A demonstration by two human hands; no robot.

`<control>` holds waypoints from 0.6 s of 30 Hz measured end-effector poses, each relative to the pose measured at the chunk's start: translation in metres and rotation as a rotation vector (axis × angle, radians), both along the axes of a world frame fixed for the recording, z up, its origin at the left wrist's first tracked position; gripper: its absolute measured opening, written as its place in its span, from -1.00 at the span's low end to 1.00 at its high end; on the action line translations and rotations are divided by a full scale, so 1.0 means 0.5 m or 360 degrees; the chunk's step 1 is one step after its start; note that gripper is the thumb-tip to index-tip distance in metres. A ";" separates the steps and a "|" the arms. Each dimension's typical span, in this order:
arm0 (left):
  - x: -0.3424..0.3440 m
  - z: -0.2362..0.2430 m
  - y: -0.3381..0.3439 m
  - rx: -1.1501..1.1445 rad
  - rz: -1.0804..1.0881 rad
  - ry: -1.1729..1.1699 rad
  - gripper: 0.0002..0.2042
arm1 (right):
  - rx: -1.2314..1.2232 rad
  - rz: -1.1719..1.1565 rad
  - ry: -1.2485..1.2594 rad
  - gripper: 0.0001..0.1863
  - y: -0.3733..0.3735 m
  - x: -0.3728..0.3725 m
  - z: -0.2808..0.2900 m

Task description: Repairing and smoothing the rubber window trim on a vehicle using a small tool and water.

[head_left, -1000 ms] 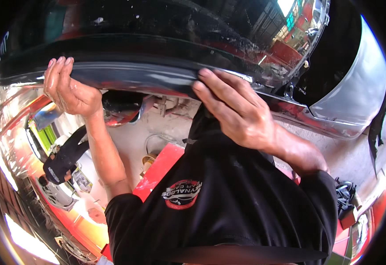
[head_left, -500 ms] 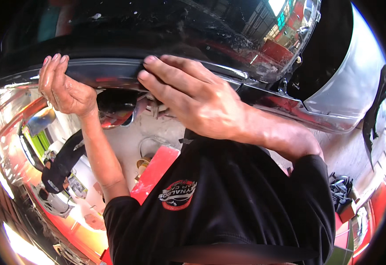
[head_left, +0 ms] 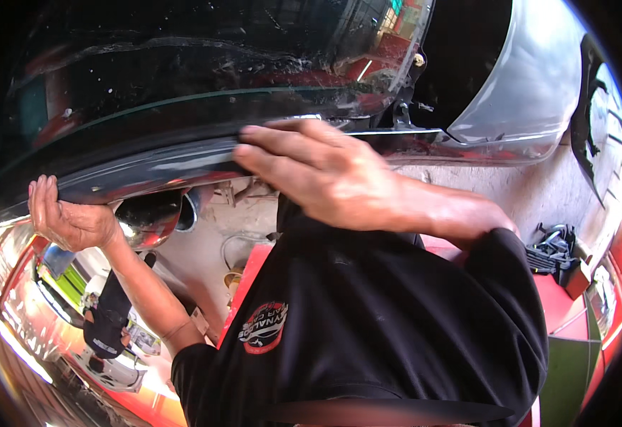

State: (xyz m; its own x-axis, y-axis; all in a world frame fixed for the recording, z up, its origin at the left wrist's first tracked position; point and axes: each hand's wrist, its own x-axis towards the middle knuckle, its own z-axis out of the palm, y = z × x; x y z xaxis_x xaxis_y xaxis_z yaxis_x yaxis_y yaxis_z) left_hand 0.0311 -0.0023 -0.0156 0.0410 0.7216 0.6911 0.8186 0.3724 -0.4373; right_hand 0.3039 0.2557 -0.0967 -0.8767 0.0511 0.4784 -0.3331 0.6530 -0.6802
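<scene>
In front of me a long, glossy black car body panel [head_left: 175, 64] carries a ridged strip [head_left: 175, 158] along its lower edge. My left hand [head_left: 72, 217] is at the left end of that edge, its fingers bent upward together against the panel and its thumb hidden. Farther right, my right hand [head_left: 318, 167] lies over the strip with fingers stretched out and pressed to the surface. Whether anything thin is under its palm does not show. Pale smears and specks mark the black surface.
A silver-grey body panel [head_left: 524, 85] adjoins on the right, past a dark gap. Below the car edge is a rounded dark object [head_left: 150, 217]. A person in dark clothing [head_left: 108, 320] is at the lower left. Black parts [head_left: 553, 249] lie at the right.
My left hand now appears lower and farther left along the edge. My right hand stays over the strip, slightly lower. The view has shifted, so the car sits more tilted.
</scene>
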 end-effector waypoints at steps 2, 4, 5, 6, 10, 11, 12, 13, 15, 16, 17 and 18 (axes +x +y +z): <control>0.002 -0.004 0.005 0.0011 -0.0087 -0.0046 -0.65 | -0.0077 0.0072 -0.0028 -0.47 0.029 0.028 -0.011; 0.010 -0.012 0.011 0.0019 0.0002 -0.0034 -0.67 | -0.0163 0.0102 -0.0104 -0.46 0.039 0.024 -0.004; 0.007 -0.013 0.010 0.0020 -0.0027 -0.0041 -0.68 | -0.0241 0.0121 -0.0183 -0.44 0.045 0.019 0.001; 0.004 -0.013 0.010 0.0021 -0.0056 -0.0047 -0.68 | -0.0242 0.0139 -0.0175 -0.44 0.047 0.019 0.005; 0.008 -0.018 0.008 0.0035 -0.0015 -0.0057 -0.68 | -0.0242 0.0060 -0.0182 -0.44 0.045 0.022 0.008; 0.021 -0.017 0.021 0.0068 0.0008 -0.0079 -0.67 | -0.0236 0.0039 -0.0219 -0.45 0.045 0.018 0.013; 0.020 -0.014 0.021 0.0071 0.0020 -0.0074 -0.67 | -0.0230 0.0017 -0.0255 -0.46 0.046 0.013 0.020; 0.019 -0.011 0.018 0.0059 0.0029 -0.0061 -0.66 | -0.0247 0.0026 -0.0320 -0.47 0.049 0.005 0.028; 0.020 -0.006 0.010 0.0065 0.0034 -0.0053 -0.64 | -0.0195 0.0073 -0.0337 -0.47 0.051 -0.002 0.037; 0.023 -0.004 0.012 0.0064 0.0048 -0.0037 -0.64 | -0.0146 0.0097 -0.0360 -0.48 0.051 -0.007 0.040; 0.029 0.000 0.013 0.0099 0.0062 -0.0053 -0.64 | -0.0147 0.0116 -0.0341 -0.48 0.040 -0.015 0.040; 0.032 0.006 0.009 0.0133 0.0079 -0.0065 -0.63 | -0.0101 0.0103 -0.0184 -0.50 0.019 -0.027 0.037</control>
State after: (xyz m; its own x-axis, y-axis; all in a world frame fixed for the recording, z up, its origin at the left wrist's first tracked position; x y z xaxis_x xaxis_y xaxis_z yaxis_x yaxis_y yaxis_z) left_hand 0.0470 0.0023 -0.0128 -0.0226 0.6616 0.7495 0.8149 0.4465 -0.3696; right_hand 0.2902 0.2652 -0.0782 -0.9282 0.0199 0.3714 -0.2898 0.5871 -0.7558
